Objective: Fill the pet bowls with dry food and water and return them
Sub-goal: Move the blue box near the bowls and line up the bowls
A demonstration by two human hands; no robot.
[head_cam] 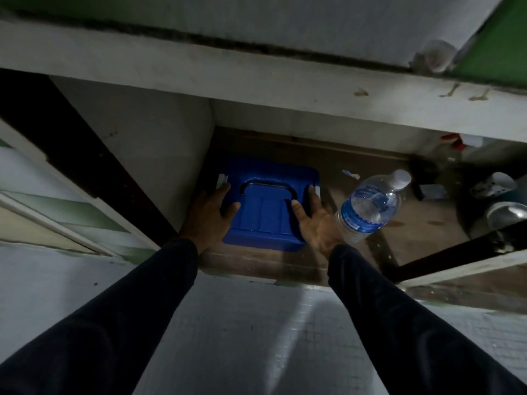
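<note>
Two hands press a blue box [265, 203] from both sides: left hand [209, 210] at 9 o'clock, right hand [316, 220] at 3. Fingers open, flat. Water bottle [370, 208] stands beside, at 3 o'clock. Dim shelf corner hides a blurry metal bowl [506, 213].

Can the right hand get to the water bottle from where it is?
Probably yes. The right hand rests on the blue box lid, and the water bottle stands just beside it on the cupboard floor, with nothing between them.
</note>
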